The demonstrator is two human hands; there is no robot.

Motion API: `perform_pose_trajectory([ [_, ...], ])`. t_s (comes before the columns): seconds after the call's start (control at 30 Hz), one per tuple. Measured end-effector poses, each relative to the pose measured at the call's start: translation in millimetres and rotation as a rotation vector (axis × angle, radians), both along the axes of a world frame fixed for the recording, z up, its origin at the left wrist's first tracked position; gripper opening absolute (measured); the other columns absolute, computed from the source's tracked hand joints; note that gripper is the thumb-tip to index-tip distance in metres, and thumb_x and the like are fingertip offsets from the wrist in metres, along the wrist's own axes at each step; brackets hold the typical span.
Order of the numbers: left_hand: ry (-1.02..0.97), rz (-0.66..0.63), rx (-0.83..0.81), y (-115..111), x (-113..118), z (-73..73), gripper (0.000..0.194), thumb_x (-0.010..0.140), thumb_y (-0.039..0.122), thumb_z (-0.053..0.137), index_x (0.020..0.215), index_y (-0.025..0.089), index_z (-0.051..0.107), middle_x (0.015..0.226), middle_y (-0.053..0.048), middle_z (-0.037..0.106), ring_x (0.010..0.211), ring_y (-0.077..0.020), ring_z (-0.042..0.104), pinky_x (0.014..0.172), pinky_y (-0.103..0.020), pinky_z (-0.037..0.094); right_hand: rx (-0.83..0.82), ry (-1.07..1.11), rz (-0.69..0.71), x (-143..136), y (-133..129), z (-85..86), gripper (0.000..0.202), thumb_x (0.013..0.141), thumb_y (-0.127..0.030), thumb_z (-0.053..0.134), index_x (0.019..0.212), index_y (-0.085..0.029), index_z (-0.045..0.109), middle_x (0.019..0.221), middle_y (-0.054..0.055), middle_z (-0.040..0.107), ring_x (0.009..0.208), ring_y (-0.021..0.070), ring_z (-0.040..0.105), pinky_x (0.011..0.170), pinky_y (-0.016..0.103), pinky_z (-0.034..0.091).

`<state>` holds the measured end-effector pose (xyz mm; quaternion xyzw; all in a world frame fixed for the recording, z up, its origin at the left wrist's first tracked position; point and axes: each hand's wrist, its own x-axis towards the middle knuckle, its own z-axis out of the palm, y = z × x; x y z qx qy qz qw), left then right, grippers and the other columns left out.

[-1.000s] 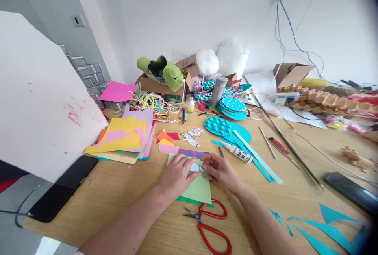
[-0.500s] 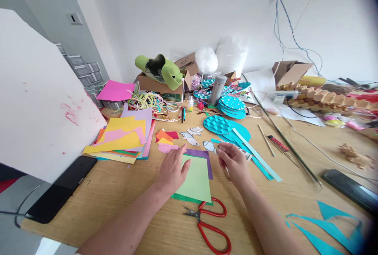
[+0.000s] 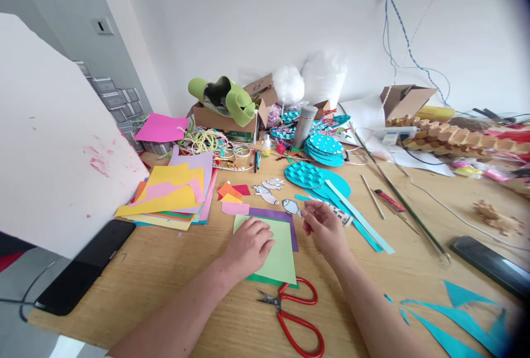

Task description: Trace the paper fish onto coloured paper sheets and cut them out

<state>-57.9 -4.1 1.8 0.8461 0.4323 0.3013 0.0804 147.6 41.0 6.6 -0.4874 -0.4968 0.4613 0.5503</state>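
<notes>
My left hand (image 3: pixel 250 245) lies on a light green sheet of paper (image 3: pixel 281 253), fingers together and slightly bent, gripping nothing. A purple sheet (image 3: pixel 295 231) and a darker green sheet (image 3: pixel 265 279) show from under it. My right hand (image 3: pixel 325 231) is closed in a pinch at the tail end of a small paper fish (image 3: pixel 291 206) with drawn outlines; the exact contact is partly hidden by the fingers. More cut-out paper fish (image 3: pixel 267 195) lie just beyond. Red-handled scissors (image 3: pixel 281 308), blades apart, rest on the table near the front.
Coloured paper (image 3: pixel 165 192) is stacked at left, beside small paper scraps (image 3: pixel 232 189). Blue ovals (image 3: pixel 304 174) and strips (image 3: pixel 351 214) lie at right. A thin rod (image 3: pixel 397 187), a phone (image 3: pixel 492 264) and blue offcuts (image 3: pixel 459 325) are farther right. A grey flask (image 3: pixel 305 126) stands behind.
My left hand has lowered onto the light green sheet, its fingers now bent over the paper. My right hand and the fish at its fingertips have shifted slightly left and down.
</notes>
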Motion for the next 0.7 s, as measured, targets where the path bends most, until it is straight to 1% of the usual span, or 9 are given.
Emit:
perform_pose_trajectory([
  [0.17,0.046,-0.013,-0.027,-1.1,0.8,-0.7,0.013,0.086,0.017,0.055,0.093,0.018,0.067,0.100,-0.006,0.065,0.102,-0.0208,0.053,0.091,-0.038,0.047,-0.006,-0.010,0.007,-0.4,-0.1,1.5,0.037,0.071,-0.044,0.070,0.095,-0.020,0.054,0.067,-0.003,0.053,0.052,0.0110,0.053,0.050,0.027,0.045],
  [0.33,0.063,0.023,-0.034,-0.1,0.3,-1.9,0.012,0.085,0.017,0.057,0.092,0.019,0.067,0.102,-0.006,0.064,0.102,-0.0217,0.053,0.090,-0.040,0.047,-0.031,0.016,0.030,-0.3,0.2,0.6,0.038,0.071,-0.044,0.070,0.096,-0.021,0.054,0.069,-0.003,0.054,0.054,0.0119,0.056,0.054,0.030,0.050],
  [0.5,0.063,0.043,-0.014,-0.4,1.2,-3.2,0.013,0.085,0.015,0.056,0.091,0.019,0.067,0.103,-0.007,0.064,0.102,-0.0212,0.053,0.090,-0.040,0.048,-0.046,0.017,0.023,-0.1,0.9,-1.0,0.041,0.069,-0.046,0.071,0.096,-0.020,0.054,0.070,-0.003,0.055,0.056,0.0128,0.058,0.058,0.033,0.053],
  [0.53,0.064,0.040,-0.010,-0.8,1.7,-3.2,0.013,0.085,0.015,0.056,0.091,0.019,0.067,0.103,-0.007,0.064,0.102,-0.0213,0.053,0.090,-0.040,0.048,-0.044,0.015,0.022,-0.2,0.6,-0.6,0.041,0.069,-0.047,0.071,0.096,-0.020,0.054,0.070,-0.003,0.055,0.055,0.0126,0.057,0.057,0.032,0.053],
  [0.6,0.067,0.033,0.000,-1.8,3.2,-3.2,0.014,0.085,0.015,0.055,0.091,0.019,0.067,0.103,-0.007,0.064,0.102,-0.0220,0.053,0.090,-0.041,0.048,-0.041,0.000,0.031,-0.8,-0.5,1.0,0.041,0.069,-0.046,0.071,0.096,-0.020,0.053,0.068,-0.004,0.055,0.050,0.0113,0.055,0.049,0.028,0.049],
  [0.7,0.078,0.015,0.013,-3.8,5.6,-2.8,0.013,0.086,0.016,0.054,0.091,0.018,0.067,0.102,-0.007,0.064,0.101,-0.0224,0.053,0.090,-0.041,0.048,-0.076,-0.044,0.089,-3.3,-3.3,3.3,0.042,0.070,-0.047,0.069,0.097,-0.021,0.051,0.063,-0.006,0.052,0.039,0.0086,0.047,0.033,0.023,0.037],
])
